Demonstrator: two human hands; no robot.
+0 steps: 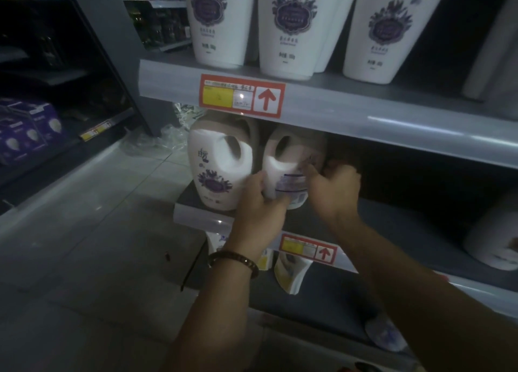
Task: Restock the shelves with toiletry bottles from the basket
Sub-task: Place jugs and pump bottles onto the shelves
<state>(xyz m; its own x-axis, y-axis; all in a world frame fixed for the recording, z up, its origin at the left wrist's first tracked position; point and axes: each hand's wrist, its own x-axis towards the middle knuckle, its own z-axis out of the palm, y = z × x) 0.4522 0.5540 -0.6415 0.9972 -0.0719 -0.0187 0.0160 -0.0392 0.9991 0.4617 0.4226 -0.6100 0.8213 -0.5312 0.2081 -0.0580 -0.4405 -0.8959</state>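
Left grip [258,203], right grip [336,189] around bottle [276,165]

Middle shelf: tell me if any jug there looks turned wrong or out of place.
The right jug, held by the left hand and right hand, shows what looks like its back label, while the left jug faces front with its purple emblem. Nothing spilled or damaged shows.
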